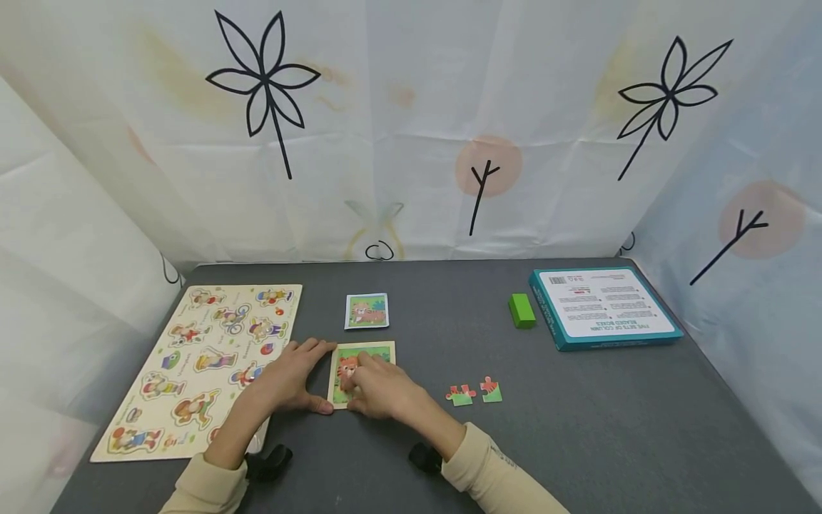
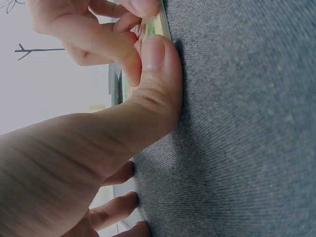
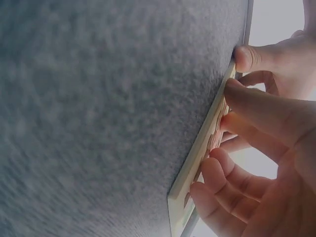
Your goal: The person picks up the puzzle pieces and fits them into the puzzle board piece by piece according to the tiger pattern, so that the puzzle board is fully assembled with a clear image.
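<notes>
A small framed jigsaw puzzle (image 1: 362, 348) with an orange animal on green lies flat in the middle of the table. My left hand (image 1: 292, 378) spreads along its left side. Its thumb (image 2: 154, 54) touches the near corner; the forefinger reaches the far one. Over the puzzle, my right hand (image 1: 385, 385) presses bent fingers (image 3: 215, 173) on the pieces, with its thumb against the near frame edge. Part of the picture is hidden under it. To the right lie two loose jigsaw pieces, one wider (image 1: 461, 395) and one narrower (image 1: 491, 390), both red and green.
A large wooden picture board (image 1: 212, 360) covers the table's left side, partly under my left forearm. Behind the puzzle lies a square picture card (image 1: 367, 311). Farther right are a green block (image 1: 522, 311) and a teal-edged box (image 1: 606, 307). Printed cloth walls surround the table's back and sides.
</notes>
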Demonstrator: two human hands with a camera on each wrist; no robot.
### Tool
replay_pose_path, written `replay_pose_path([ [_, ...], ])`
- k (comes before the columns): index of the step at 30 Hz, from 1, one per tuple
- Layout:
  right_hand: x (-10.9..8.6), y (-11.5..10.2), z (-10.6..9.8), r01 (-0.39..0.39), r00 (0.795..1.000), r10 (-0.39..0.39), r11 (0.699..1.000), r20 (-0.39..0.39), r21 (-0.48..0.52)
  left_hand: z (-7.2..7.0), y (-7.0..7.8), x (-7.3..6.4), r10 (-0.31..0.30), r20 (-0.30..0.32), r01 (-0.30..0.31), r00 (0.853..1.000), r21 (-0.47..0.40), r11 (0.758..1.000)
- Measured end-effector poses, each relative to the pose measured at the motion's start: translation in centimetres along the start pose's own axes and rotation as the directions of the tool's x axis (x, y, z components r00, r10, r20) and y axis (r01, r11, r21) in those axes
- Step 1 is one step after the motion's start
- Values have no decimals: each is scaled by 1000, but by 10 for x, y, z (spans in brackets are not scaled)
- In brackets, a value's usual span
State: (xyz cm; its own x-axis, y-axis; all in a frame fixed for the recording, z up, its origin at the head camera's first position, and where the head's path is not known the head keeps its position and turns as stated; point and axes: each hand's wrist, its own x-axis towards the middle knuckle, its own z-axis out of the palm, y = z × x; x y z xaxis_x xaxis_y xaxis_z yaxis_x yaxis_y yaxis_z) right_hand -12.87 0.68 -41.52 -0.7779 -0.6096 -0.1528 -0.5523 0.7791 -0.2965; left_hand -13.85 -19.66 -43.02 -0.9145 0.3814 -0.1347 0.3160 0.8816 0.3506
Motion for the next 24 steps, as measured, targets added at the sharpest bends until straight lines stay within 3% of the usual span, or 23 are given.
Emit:
replay_pose_path([
  [12,-6,12,-5,38,996,-35,998,-79,40,1,-1,1,0,1,0,1000,-2,1000],
  [24,-41,45,-17,7,993,0,998,-121,56,0,0,1,-22,35,22,999,7,1000],
])
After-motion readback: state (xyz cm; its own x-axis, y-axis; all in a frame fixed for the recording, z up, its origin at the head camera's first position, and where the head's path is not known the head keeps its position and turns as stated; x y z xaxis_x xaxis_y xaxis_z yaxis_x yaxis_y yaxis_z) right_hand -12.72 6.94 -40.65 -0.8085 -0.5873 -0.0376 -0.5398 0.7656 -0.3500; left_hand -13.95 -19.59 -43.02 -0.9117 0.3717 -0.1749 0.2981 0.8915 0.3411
